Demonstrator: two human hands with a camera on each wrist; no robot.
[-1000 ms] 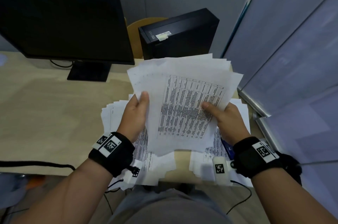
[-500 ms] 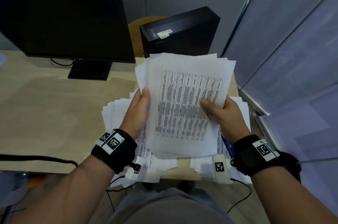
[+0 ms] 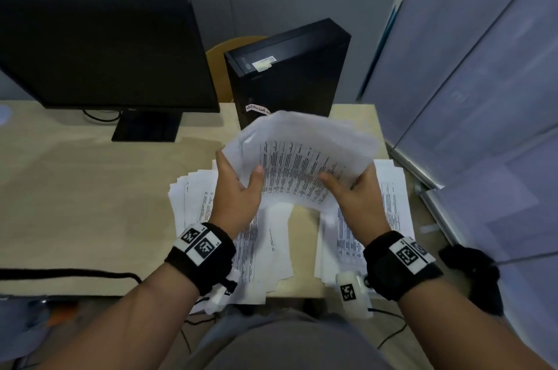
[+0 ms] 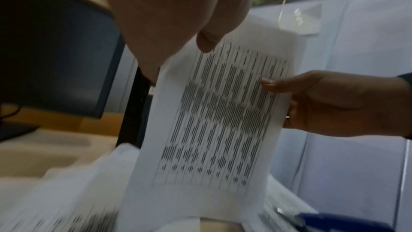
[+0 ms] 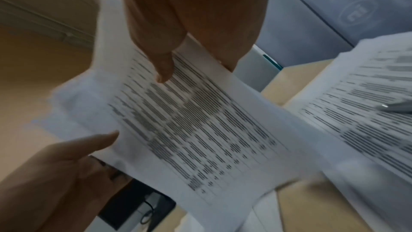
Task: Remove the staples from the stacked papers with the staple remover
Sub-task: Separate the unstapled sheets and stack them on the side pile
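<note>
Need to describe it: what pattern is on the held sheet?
White sheet with a black table of text rows; clearest in the left wrist view.

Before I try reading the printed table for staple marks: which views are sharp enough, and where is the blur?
Head view: the held sheaf is smeared at its far edge, text unreadable. Left wrist view: rows show as dashes, left hand soft and close. Right wrist view: print blurred throughout, worst at the left edge; right hand dim.

Both forearms are reaching forward, each wearing a black wrist band. The left hand (image 3: 238, 188) is pinching the left edge of the sheaf of papers (image 3: 302, 158), thumb on top. The right hand (image 3: 353, 194) is pinching the right edge likewise.
</note>
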